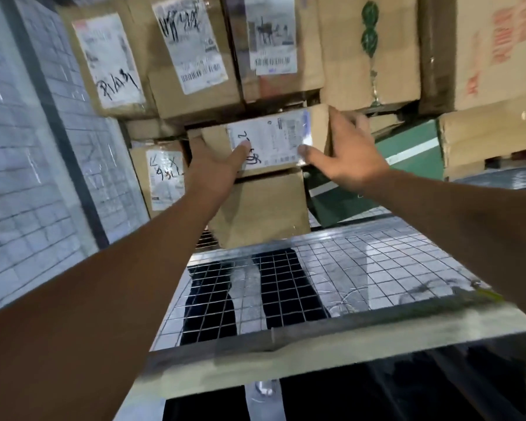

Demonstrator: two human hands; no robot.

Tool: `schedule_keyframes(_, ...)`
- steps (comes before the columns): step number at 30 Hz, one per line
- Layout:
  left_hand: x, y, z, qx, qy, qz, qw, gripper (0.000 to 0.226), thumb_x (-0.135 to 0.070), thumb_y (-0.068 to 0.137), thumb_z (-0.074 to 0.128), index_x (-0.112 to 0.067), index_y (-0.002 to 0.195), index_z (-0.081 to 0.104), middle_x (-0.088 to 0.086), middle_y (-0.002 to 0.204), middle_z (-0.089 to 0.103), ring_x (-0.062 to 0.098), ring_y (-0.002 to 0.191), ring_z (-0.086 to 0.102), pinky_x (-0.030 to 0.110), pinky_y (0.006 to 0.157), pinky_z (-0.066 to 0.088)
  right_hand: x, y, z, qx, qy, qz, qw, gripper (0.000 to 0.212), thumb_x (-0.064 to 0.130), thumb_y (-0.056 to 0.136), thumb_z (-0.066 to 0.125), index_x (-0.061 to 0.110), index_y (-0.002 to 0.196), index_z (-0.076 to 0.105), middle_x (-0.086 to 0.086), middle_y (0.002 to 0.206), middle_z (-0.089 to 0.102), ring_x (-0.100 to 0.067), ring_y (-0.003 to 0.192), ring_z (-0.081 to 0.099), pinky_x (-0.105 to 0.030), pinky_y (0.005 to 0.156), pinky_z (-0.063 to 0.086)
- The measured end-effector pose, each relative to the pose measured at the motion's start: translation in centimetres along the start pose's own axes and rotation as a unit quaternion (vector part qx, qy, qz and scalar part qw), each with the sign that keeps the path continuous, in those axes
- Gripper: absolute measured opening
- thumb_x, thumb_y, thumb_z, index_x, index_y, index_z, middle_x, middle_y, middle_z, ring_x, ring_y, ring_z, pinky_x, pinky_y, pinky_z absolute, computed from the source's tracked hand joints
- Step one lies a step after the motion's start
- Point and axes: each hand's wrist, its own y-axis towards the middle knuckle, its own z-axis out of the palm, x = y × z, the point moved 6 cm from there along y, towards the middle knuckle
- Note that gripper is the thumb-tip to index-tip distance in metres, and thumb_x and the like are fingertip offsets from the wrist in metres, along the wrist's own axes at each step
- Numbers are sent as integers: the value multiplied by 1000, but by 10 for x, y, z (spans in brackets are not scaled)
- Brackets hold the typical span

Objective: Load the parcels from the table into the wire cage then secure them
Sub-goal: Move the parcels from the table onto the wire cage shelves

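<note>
A small brown cardboard parcel [268, 141] with a white shipping label sits on a plain brown box [264, 208] inside the wire cage. My left hand [216, 168] holds the parcel's left end, thumb across the label. My right hand [346, 147] grips its right end, thumb on the label's corner and fingers wrapped behind the box. Both arms reach over the cage's lowered mesh front panel [346, 268].
Labelled cardboard boxes [195, 56] are stacked above and to the left. A green box with a white stripe [407, 153] lies to the right under more cartons [492, 138]. The cage's mesh side wall [28, 147] stands at left. A metal frame bar [316, 344] crosses near me.
</note>
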Motion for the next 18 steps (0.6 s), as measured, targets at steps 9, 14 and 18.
schedule_keyframes(9, -14, -11, -4, 5, 66, 28, 997, 84, -58, 84, 78, -13, 143, 40, -1, 134, 57, 24, 126, 58, 36, 103, 48, 1, -5, -10, -41, -177, 45, 982, 110, 84, 83, 34, 11, 162, 14, -16, 158, 30, -36, 148, 24, -54, 121, 22)
schedule_keyframes(14, -40, -54, -27, 17, 132, 98, 986, 95, -58, 89, 72, -12, 159, 27, 7, 166, 23, 25, 151, 31, 44, 122, 33, 29, -52, -39, -17, -180, 66, 981, 88, 78, 92, 40, 33, 163, 14, -13, 164, 29, -38, 153, 18, -59, 124, 16)
schedule_keyframes(18, -69, -112, -44, 80, 175, 153, 969, 93, -62, 92, 65, -14, 162, 27, 5, 170, 17, 24, 156, 21, 40, 126, 23, 63, -134, -75, -68, -140, 90, 984, 75, 72, 95, 43, 42, 161, 22, -12, 166, 29, -37, 154, 16, -58, 124, 14)
